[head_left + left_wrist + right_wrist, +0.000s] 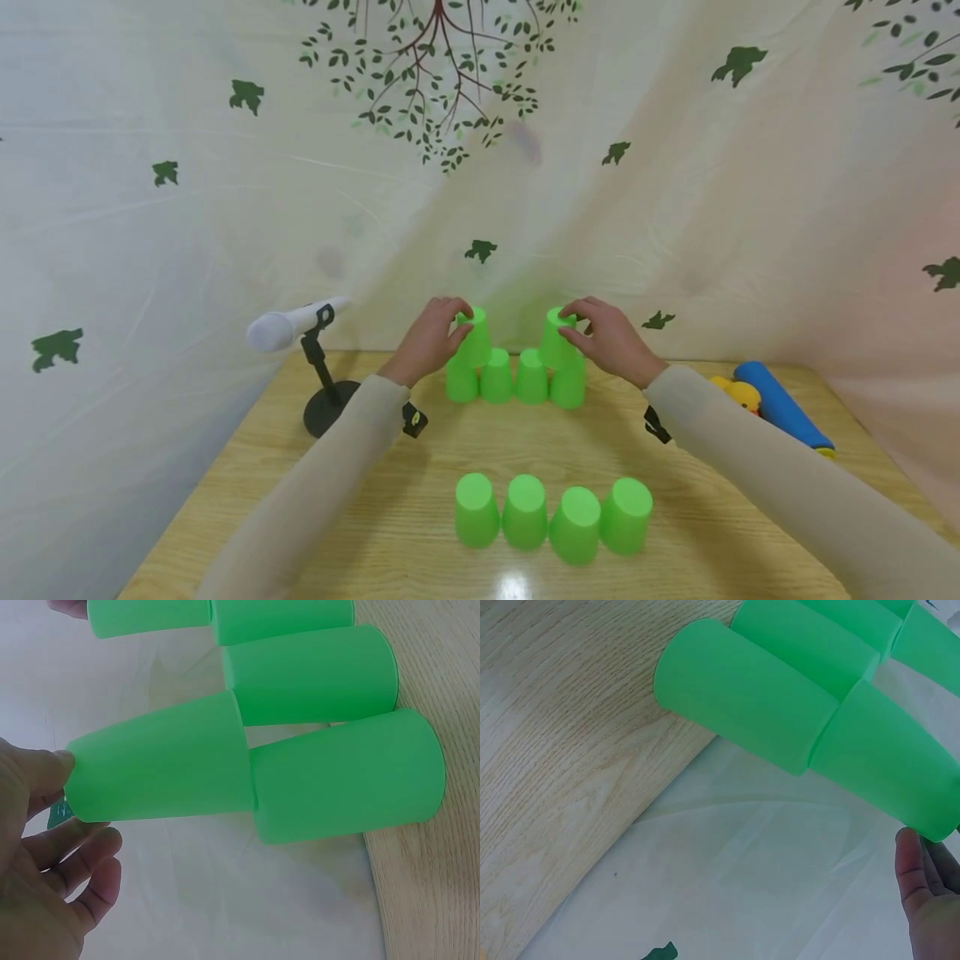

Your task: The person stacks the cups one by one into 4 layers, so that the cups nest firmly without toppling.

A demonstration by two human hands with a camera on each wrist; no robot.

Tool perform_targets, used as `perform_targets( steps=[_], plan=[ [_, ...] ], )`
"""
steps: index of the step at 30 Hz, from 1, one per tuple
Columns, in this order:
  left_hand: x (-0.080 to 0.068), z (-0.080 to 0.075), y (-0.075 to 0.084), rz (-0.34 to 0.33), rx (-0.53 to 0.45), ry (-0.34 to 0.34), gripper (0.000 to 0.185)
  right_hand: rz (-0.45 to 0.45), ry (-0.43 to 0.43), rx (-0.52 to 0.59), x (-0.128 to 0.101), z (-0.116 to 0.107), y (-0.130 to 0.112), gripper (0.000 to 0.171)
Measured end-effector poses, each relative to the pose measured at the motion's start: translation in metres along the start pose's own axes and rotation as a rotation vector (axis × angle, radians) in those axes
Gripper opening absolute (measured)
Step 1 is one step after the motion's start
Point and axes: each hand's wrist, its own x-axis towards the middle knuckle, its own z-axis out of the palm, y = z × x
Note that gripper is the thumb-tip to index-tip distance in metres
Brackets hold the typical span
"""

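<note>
Several upturned green cups stand on the wooden table (390,467). A far row of four (513,379) runs along the table's back edge, and a near row of four (551,517) stands towards the front. My left hand (459,327) pinches the top of an upper cup (474,342) that sits on the far row's left pair. Over the right pair, my right hand (572,327) pinches a second upper cup (557,343). The left wrist view shows my left hand (67,802) at its cup (157,769). In the right wrist view, a fingertip of my right hand (913,859) touches its cup (889,765).
A white microphone (288,327) on a black stand (330,404) occupies the table's back left. A yellow duck (742,393) and a blue cylinder (783,406) lie at the back right. A leaf-printed curtain (225,208) closes in the back and both sides.
</note>
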Motion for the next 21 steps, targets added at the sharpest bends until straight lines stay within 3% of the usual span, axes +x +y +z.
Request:
perform_targets(
  steps=[6, 12, 17, 21],
  plan=[
    [-0.003, -0.003, -0.001, 0.010, -0.015, 0.023, 0.020, 0.002, -0.015, -0.004, -0.006, -0.003, -0.002, 0.031],
    [-0.016, -0.015, -0.003, 0.020, -0.032, 0.062, 0.024, -0.006, 0.010, -0.011, -0.026, -0.008, -0.003, 0.036],
    [-0.031, -0.029, -0.003, 0.075, -0.024, 0.101, 0.024, -0.012, 0.018, -0.025, -0.044, -0.014, -0.005, 0.038],
    [-0.048, -0.036, 0.002, 0.141, -0.026, 0.088, 0.021, -0.038, 0.011, -0.051, -0.059, -0.018, -0.014, 0.039]
  ],
)
